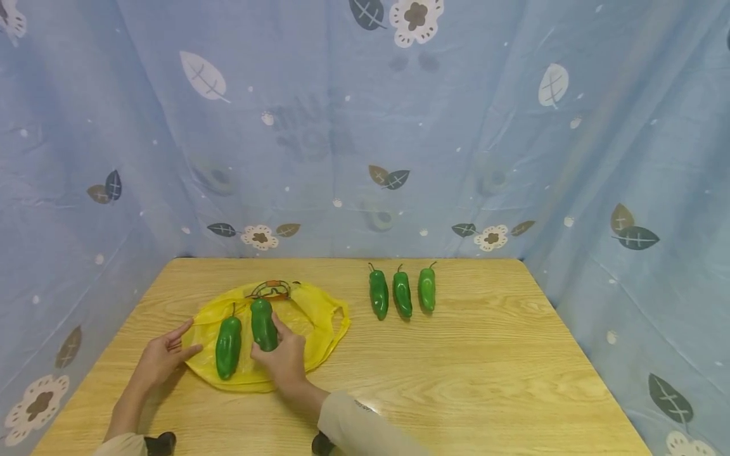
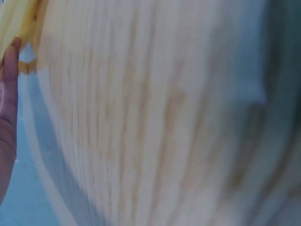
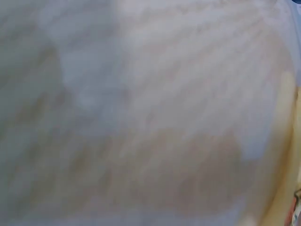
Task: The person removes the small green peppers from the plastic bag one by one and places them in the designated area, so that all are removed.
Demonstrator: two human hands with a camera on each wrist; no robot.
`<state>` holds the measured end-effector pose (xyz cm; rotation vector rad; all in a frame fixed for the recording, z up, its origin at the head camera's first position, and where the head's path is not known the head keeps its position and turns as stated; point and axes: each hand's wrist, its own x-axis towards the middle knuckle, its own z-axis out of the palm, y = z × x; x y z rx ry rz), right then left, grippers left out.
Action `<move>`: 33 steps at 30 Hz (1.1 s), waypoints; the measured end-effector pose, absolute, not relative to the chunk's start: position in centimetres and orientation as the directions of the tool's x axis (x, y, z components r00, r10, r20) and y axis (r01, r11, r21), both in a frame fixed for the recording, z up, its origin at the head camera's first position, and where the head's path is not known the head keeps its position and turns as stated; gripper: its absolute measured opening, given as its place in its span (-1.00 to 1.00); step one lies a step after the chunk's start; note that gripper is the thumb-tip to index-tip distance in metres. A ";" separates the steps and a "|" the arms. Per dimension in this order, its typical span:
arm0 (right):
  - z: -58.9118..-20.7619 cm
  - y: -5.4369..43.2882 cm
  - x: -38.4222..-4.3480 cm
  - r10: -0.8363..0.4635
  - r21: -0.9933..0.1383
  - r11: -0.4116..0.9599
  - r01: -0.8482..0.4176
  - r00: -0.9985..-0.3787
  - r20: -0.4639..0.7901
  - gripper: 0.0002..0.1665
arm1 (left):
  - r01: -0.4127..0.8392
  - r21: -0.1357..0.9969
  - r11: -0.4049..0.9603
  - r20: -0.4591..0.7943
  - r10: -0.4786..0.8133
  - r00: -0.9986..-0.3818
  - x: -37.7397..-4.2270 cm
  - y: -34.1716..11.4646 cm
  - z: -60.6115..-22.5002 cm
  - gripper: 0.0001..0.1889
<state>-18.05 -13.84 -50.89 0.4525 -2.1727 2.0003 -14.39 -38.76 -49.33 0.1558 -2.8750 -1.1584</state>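
Observation:
A yellow plastic bag (image 1: 291, 316) lies spread on the wooden table at the left. My right hand (image 1: 287, 361) holds a green pepper (image 1: 263, 326) over the bag, thumb on its left side and fingers along its right. Another green pepper (image 1: 228, 348) lies on the bag just left of it, stem pointing away from me. At the bag's left edge, my left hand (image 1: 156, 361) touches the plastic with its fingers extended and thumb apart. In the left wrist view, fingers (image 2: 10, 89) reach up to the yellow plastic (image 2: 16, 23).
Three more green peppers, the left (image 1: 379, 294), middle (image 1: 402, 295) and right (image 1: 426, 290), stand in a row near the table's far edge. A dark and orange marking (image 1: 274, 290) shows at the bag's far side. A blue patterned curtain (image 1: 342, 126) surrounds the table (image 1: 485, 380).

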 end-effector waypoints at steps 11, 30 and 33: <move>-48.9 -10.1 -19.7 -0.052 -0.860 0.061 -0.507 -0.862 0.504 -0.26 | -0.065 0.678 0.732 -0.008 -0.081 -0.997 -14.5 -39.4 -49.4 -0.21; -45.9 -2.7 -17.9 0.140 -0.919 -0.139 -0.370 -0.926 0.352 -0.30 | -0.062 0.704 0.708 0.003 -0.090 -0.996 -14.6 -39.2 -49.7 -0.22; -46.1 -1.8 -17.8 0.155 -0.927 -0.133 -0.352 -0.931 0.331 -0.30 | -0.045 0.707 0.706 0.025 -0.088 -0.996 -14.6 -39.2 -49.9 -0.24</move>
